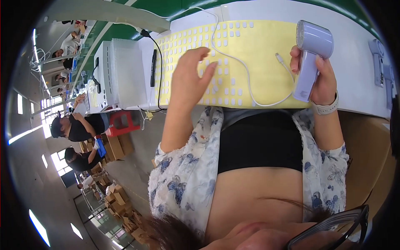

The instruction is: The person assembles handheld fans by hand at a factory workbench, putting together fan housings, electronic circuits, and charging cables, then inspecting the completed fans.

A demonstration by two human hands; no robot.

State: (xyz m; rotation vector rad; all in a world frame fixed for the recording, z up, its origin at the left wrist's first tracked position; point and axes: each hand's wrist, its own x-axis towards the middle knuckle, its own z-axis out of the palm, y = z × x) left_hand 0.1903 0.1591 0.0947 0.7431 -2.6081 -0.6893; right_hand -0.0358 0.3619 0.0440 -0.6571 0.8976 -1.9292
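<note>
My right hand (pixel 324 81) is wrapped around the handle of a lavender handheld fan (pixel 315 39), held upright over the right end of a yellow sheet (pixel 271 41). The fan's round head points up and to the left. My left hand (pixel 189 79) hovers over the left part of the sheet, thumb and fingers apart, with nothing visible between them. Rows of small white rounded stickers (pixel 233 91) cover that left part. Between my hands runs a white charging cable (pixel 248 79), its plug (pixel 279 57) lying close to the fan's handle.
A black pen (pixel 153 68) lies at the sheet's left edge, near a black cord (pixel 159 83). Further left stands a stack of translucent sheets (pixel 129 75). More lavender fans (pixel 377 62) are at the far right. Other people (pixel 79 125) work at the left, near a red stool (pixel 125 123) and cartons (pixel 118 146).
</note>
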